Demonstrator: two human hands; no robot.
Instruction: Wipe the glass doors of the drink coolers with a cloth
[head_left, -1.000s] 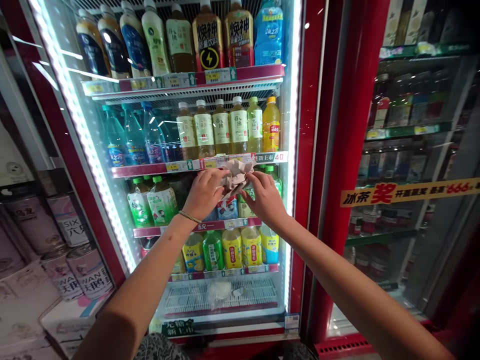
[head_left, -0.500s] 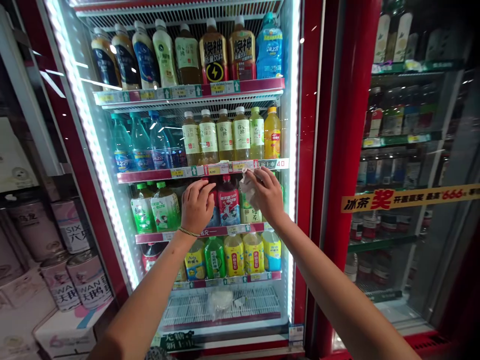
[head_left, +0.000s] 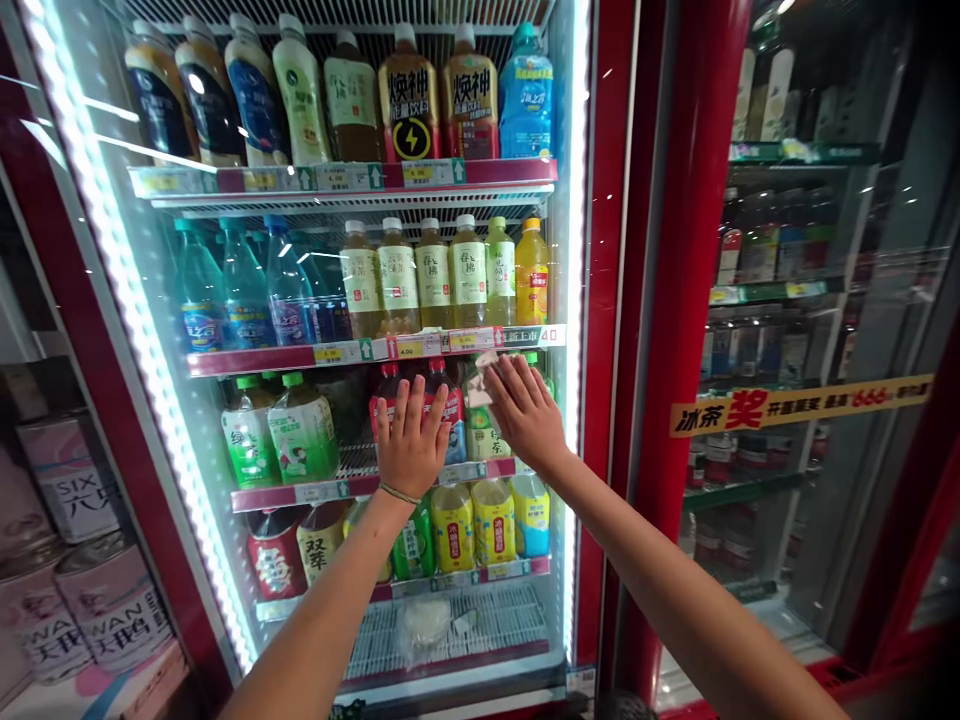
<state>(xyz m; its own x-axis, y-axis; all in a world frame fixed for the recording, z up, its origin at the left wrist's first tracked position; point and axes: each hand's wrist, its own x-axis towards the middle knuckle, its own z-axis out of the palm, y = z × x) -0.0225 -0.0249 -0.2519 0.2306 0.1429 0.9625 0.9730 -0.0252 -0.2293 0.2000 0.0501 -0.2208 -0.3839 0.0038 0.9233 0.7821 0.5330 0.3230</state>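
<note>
My left hand (head_left: 412,440) is raised with its fingers spread, in front of the red-labelled bottles (head_left: 437,400) on the third shelf; it holds nothing. A thin band circles that wrist. My right hand (head_left: 525,410) presses a whitish crumpled cloth or tissue (head_left: 481,382) under its fingers, just below the price strip (head_left: 480,340) of the second shelf. Both palms face the lit drinks cooler, seemingly against its glass door. Behind the right hand stands a green tea bottle (head_left: 486,435), partly covered.
More bottles (head_left: 405,95) fill the cooler's upper shelves. A pale bundle (head_left: 426,625) lies on the bottom rack. At the left stand pink cans (head_left: 116,600); at the right is another cooler with a yellow strip (head_left: 802,403).
My left hand has moved slightly right and down, its fingers now straighter and spread. My right hand has flattened over the cloth. The camera view has shifted closer.
</note>
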